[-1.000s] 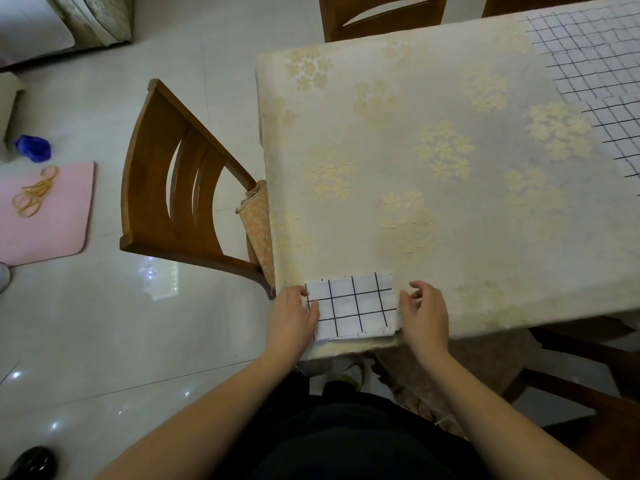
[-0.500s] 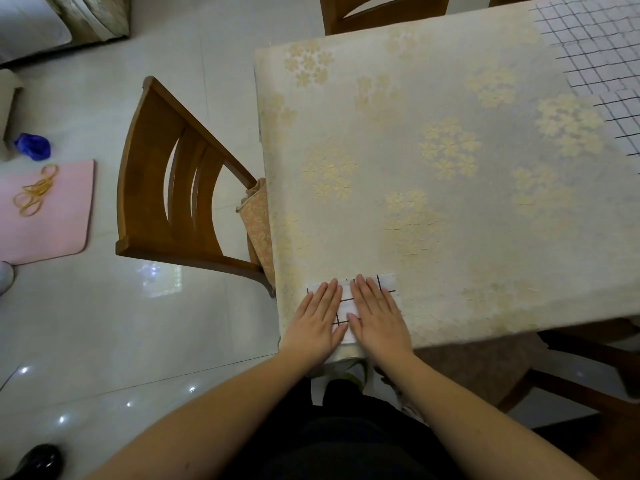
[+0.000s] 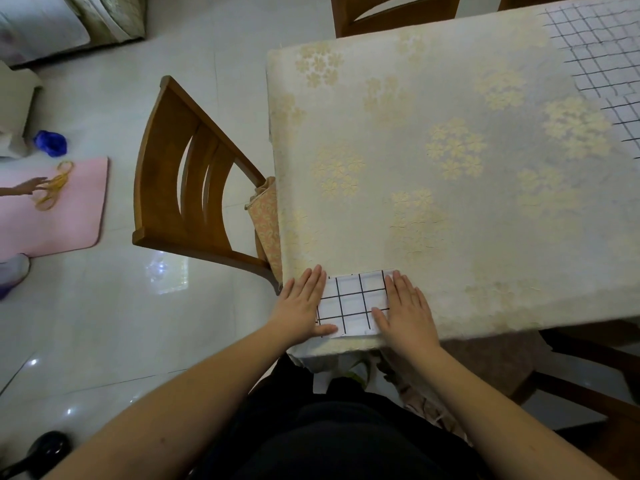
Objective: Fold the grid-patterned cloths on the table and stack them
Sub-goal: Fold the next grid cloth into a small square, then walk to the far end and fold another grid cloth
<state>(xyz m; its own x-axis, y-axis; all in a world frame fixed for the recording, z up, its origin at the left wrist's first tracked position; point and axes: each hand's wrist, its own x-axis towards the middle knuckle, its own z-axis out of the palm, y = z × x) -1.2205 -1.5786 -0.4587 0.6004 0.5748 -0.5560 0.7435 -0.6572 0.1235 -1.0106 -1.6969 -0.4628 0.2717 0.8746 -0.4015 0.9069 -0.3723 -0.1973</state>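
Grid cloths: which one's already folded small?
The folded cloth at the table's near edge, pressed flat between left hand and right hand. The other grid cloths lie spread at the far right corner.

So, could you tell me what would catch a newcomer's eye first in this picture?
Probably the small folded grid-patterned cloth at the near edge of the table, with the left hand and right hand lying flat on its two sides. Next, the unfolded grid-patterned cloths spread over the table's far right corner. A wooden chair stands to the table's left.
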